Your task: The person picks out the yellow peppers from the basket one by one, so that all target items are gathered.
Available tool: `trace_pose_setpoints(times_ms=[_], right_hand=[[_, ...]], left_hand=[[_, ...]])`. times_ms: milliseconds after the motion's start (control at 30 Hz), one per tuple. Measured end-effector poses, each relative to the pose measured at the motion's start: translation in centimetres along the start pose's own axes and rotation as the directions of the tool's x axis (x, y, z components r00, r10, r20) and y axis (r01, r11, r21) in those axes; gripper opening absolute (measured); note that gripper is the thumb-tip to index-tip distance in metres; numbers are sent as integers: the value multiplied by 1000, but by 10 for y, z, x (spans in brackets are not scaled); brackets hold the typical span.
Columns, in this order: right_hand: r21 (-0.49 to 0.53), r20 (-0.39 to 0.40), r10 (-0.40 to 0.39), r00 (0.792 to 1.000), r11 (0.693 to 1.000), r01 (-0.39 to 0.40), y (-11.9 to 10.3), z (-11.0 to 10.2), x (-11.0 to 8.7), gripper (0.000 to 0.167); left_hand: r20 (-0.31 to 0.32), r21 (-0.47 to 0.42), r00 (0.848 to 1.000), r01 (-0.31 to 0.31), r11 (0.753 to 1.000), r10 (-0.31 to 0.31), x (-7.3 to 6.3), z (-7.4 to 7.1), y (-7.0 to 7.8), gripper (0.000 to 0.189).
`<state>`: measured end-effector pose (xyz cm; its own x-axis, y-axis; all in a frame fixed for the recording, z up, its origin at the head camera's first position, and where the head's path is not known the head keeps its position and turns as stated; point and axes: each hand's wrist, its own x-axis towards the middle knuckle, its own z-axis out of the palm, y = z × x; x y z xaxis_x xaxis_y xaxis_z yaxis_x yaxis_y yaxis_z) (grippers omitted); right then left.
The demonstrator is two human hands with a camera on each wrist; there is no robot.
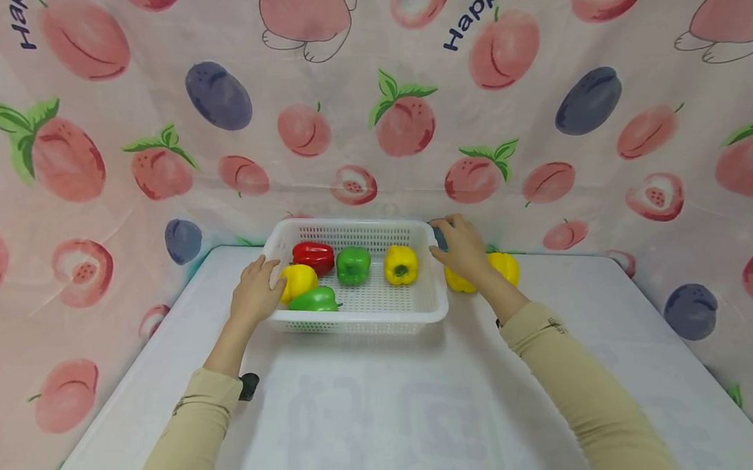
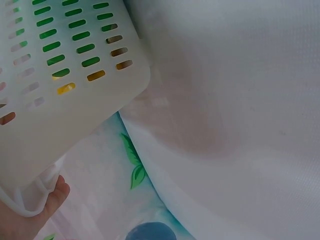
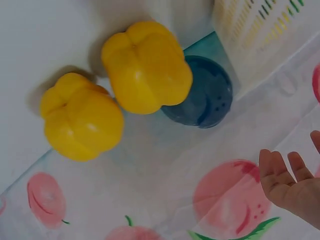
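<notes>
The basket [image 1: 379, 316] is set on the table [image 1: 369, 394] and gripped at its left end by the left hand [image 1: 254, 291], presumably for steadiness; at the right end, the right hand [image 1: 463, 247] is held with fingers loosely extended. Five peppers [image 1: 353, 265] are contained inside; two yellow peppers [image 3: 147, 70] are placed outside.

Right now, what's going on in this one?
A person's left hand grips the left end of a white basket; the right hand is at its right end, though contact is unclear. Inside are one red pepper, two green peppers and two yellow peppers. Two other yellow peppers sit outside, on the right.
</notes>
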<state>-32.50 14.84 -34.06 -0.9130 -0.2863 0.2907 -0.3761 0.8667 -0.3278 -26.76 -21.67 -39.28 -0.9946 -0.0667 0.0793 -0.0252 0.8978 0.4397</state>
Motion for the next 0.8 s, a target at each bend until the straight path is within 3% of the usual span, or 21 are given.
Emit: trace_pose_setpoints(times_ms=[333, 467, 633, 800], right_hand=[[-86, 49, -35, 998, 996, 39, -30, 1, 16, 44], [-131, 74, -84, 994, 987, 94, -41, 1, 21, 43], [-161, 70, -158, 985, 973, 167, -49, 1, 27, 42], [-180, 132, -155, 979, 967, 178, -51, 0, 36, 39]], left_hand=[[1, -10, 1000, 12, 1000, -12, 0, 0, -1, 52], [-2, -8, 1000, 7, 1000, -7, 0, -1, -1, 52], [-1, -6, 1000, 7, 1000, -7, -1, -1, 0, 52], [1, -5, 1000, 11, 1000, -11, 0, -1, 1, 53]])
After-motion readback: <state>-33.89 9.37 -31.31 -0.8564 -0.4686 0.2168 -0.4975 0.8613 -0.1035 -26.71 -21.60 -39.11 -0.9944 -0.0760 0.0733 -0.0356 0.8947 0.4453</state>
